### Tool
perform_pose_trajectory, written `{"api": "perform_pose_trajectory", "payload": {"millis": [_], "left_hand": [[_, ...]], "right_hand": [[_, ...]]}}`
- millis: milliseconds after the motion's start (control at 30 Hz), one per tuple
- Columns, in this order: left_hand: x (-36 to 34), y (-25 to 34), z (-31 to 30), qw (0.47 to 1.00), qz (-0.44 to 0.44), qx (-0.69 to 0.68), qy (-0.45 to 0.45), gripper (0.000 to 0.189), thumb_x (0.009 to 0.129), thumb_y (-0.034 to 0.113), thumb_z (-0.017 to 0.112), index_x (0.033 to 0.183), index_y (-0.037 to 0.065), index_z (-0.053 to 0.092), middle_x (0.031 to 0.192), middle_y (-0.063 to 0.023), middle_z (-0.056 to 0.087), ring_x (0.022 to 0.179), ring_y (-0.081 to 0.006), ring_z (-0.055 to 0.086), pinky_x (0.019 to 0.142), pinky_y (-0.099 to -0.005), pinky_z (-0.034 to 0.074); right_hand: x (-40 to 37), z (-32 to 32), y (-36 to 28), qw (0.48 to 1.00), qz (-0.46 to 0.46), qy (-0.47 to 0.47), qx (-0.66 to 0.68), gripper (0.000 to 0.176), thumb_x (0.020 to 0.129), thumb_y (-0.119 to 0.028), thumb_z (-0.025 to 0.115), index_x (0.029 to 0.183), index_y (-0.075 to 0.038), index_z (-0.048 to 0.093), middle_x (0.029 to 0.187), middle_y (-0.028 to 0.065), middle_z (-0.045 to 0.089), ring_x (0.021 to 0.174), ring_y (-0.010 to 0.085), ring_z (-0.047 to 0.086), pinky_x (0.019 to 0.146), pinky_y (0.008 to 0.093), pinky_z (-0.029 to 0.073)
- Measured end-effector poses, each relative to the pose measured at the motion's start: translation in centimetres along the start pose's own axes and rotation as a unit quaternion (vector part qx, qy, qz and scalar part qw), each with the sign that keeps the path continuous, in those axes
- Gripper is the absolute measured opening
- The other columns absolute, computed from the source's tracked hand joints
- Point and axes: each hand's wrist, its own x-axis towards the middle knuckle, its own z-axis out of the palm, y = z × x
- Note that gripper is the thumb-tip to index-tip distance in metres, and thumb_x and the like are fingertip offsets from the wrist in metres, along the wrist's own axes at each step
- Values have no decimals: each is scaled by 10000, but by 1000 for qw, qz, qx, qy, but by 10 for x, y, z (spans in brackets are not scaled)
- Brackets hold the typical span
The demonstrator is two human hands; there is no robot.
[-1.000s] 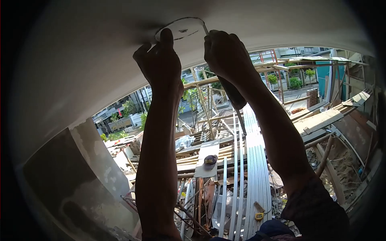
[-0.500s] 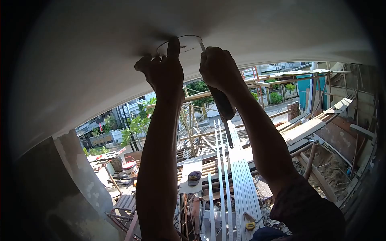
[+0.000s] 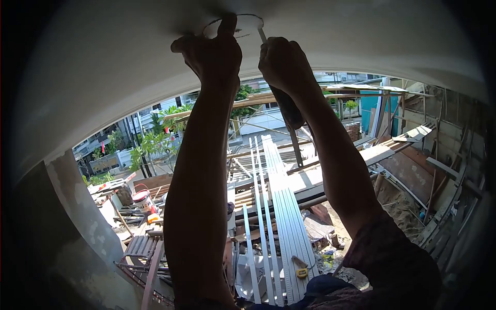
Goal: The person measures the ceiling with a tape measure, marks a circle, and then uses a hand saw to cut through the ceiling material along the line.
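Overhead, a dark circular line [image 3: 250, 15] marks the pale ceiling [image 3: 351, 36]. My left hand [image 3: 212, 54] is raised to the left part of this circle, its fingers spread and touching the ceiling. To the right, my right hand [image 3: 284, 61] is closed round a long thin saw blade [image 3: 262, 35]. The blade's upper end meets the circle's right edge. Below my fist, a wide dark piece surrounds the blade, and a narrow metal strip with a hole near its end hangs lower. My fingers hide the middle of the tool.
Long metal channels [image 3: 289, 222] lie below me, with a small yellow tool [image 3: 301, 273] on them. Bamboo poles and planks [image 3: 377, 155] stretch to the right. A paint bucket [image 3: 143, 201] stands left, near a ladder-like frame [image 3: 139, 253]. A plastered column [image 3: 82, 206] rises at left.
The view has tilted down and shifted right, so both hands and the circle appear higher. My left forearm now mostly covers the cap. Both hands keep their places at the circle.
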Motion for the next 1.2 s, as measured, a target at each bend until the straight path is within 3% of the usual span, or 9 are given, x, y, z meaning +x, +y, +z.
{"api": "perform_pose_trajectory", "payload": {"millis": [300, 367, 400, 433, 533, 600, 667, 700, 1200], "left_hand": [[8, -7, 4, 999, 25, 34, 27, 865, 739, 269, 860, 1238, -96, 255, 1276, -266, 467, 1191, -329, 526, 1002, -374, 476], [4, -3, 3, 998, 32, 31, 34, 764, 758, 223, 847, 1157, -99, 282, 1145, -277, 442, 1123, -379, 501, 1000, -460, 423], [7, -3, 3, 998, 37, 30, 36, 764, 758, 223, 847, 1157, -99, 282, 1145, -277, 442, 1123, -379, 501, 1000, -460, 423], [7, -4, 4, 998, 38, 28, 40, 765, 759, 232, 851, 1150, -102, 285, 1146, -278, 443, 1119, -378, 501, 995, -459, 421], [7, -6, 4, 998, 34, 39, 26, 767, 760, 236, 856, 1144, -104, 286, 1151, -282, 443, 1125, -378, 498, 996, -457, 416], [6, -6, 1, 998, 33, 56, 18, 767, 761, 232, 857, 1145, -103, 284, 1153, -286, 442, 1135, -381, 495, 1002, -457, 413], [8, -7, 3, 998, 46, 31, 27, 754, 768, 218, 852, 1143, -104, 283, 1140, -291, 447, 1135, -382, 496, 1003, -459, 412], [6, -6, 3, 998, 47, 32, 25, 754, 768, 218, 852, 1143, -104, 283, 1140, -291, 447, 1135, -382, 496, 1003, -459, 412], [1, 0, 4, 999, 19, 20, 27, 703, 775, 154, 832, 1146, -86, 285, 1189, -275, 461, 1153, -350, 512, 997, -433, 429]], "right_hand": [[3, -6, -4, 999, 7, -18, -35, 186, 851, -134, 650, 878, 50, 635, 804, 239, 686, 804, 372, 711, 704, 454, 605], [3, -5, -1, 998, -4, -7, -56, 194, 852, -142, 649, 873, 51, 632, 796, 242, 682, 807, 375, 711, 705, 456, 604], [3, 0, 2, 997, -9, 3, -76, 203, 852, -149, 647, 867, 52, 630, 788, 246, 678, 811, 378, 712, 706, 457, 603], [5, 6, 4, 996, -39, 24, -78, 257, 945, -173, 546, 875, 44, 663, 798, 227, 681, 727, 387, 686, 763, 469, 565], [34, 21, 11, 996, -32, -11, -79, 253, 940, -181, 557, 855, 34, 660, 814, 228, 682, 716, 384, 688, 739, 451, 571], [20, 21, 9, 997, -36, 41, -61, 238, 931, -180, 571, 835, 19, 658, 809, 229, 681, 727, 390, 693, 729, 442, 575], [17, 0, -4, 999, 10, -19, -42, 233, 929, -180, 581, 832, 18, 656, 808, 233, 683, 751, 389, 701, 749, 451, 575], [11, -1, -2, 999, -27, -16, -39, 258, 942, -194, 572, 832, 25, 651, 784, 236, 682, 753, 389, 703, 759, 467, 573], [21, 17, 2, 999, -22, 9, -23, 223, 927, -171, 564, 875, 19, 668, 862, 211, 697, 814, 371, 702, 804, 459, 564]]}}
